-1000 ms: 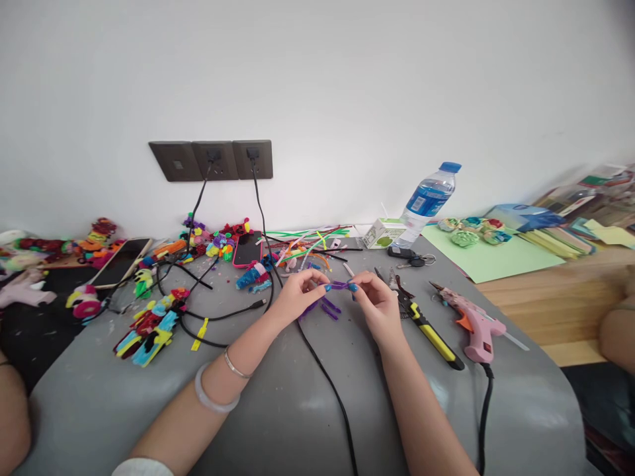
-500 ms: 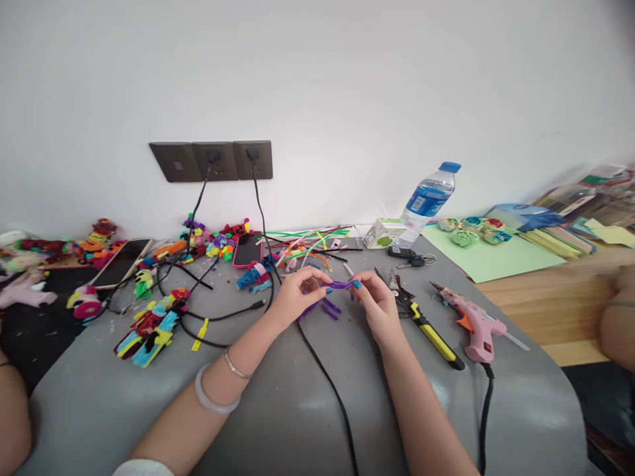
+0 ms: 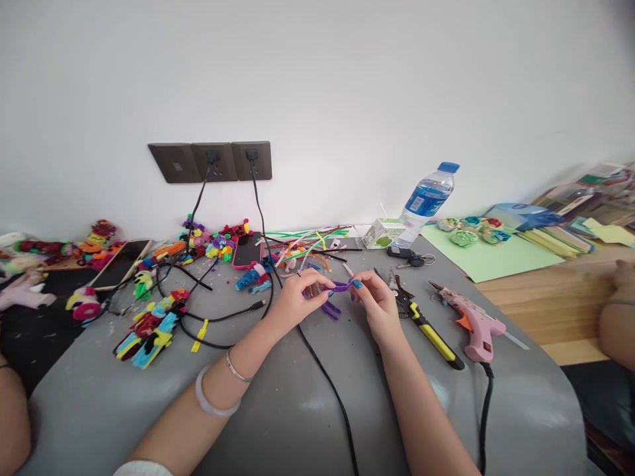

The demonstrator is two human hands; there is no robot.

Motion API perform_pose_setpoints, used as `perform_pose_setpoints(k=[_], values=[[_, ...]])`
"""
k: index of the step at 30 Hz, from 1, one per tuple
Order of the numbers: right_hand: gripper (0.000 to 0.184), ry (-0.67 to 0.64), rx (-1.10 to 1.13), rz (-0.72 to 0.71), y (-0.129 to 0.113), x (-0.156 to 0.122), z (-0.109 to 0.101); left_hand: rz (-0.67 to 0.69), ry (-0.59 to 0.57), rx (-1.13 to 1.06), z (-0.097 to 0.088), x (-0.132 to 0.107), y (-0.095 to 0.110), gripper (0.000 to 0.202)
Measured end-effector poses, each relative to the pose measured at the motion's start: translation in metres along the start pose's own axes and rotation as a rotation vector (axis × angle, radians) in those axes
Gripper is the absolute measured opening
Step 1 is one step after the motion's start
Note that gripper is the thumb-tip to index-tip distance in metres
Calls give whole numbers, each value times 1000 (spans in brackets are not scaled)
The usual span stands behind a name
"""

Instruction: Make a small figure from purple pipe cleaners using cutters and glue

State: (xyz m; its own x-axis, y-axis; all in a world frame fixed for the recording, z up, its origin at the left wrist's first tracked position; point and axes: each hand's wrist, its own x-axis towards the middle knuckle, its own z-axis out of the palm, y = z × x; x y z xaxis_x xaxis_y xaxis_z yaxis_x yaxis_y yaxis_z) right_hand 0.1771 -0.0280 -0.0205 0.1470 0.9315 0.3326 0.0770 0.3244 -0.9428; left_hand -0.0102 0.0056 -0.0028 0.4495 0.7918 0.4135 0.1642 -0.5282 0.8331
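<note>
Between my fingertips, a purple pipe cleaner (image 3: 340, 287) bent into a narrow shape is stretched over the middle of the grey table (image 3: 297, 410). My left hand (image 3: 301, 297) pinches its left end, and my right hand (image 3: 376, 303) pinches the right end between thumb and fingers. More purple pipe cleaner pieces (image 3: 331, 312) lie on the table just beneath. A pale thin stick-like piece (image 3: 348, 270) shows behind my right fingers. Close by on the right are yellow-and-black pliers (image 3: 436, 338).
A pink glue gun (image 3: 479, 327) lies at right, its cord trailing forward. Behind stand a tilted water bottle (image 3: 427, 201) and a drink carton (image 3: 383, 233), with keys (image 3: 414, 258). Fuzzy figures (image 3: 151, 327), phones (image 3: 247, 251) and black cables (image 3: 327, 377) crowd the left. Other people's limbs show at both edges.
My left hand has shifted slightly, its fingers moving along the purple pipe cleaner. My right hand keeps its pinch almost unmoved.
</note>
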Motion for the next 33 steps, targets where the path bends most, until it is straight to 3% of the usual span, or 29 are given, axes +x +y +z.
perform_pose_setpoints(k=[33], values=[[27,15,1,-4,0,1,0,72,-102,-11,0,-2,-1,9]])
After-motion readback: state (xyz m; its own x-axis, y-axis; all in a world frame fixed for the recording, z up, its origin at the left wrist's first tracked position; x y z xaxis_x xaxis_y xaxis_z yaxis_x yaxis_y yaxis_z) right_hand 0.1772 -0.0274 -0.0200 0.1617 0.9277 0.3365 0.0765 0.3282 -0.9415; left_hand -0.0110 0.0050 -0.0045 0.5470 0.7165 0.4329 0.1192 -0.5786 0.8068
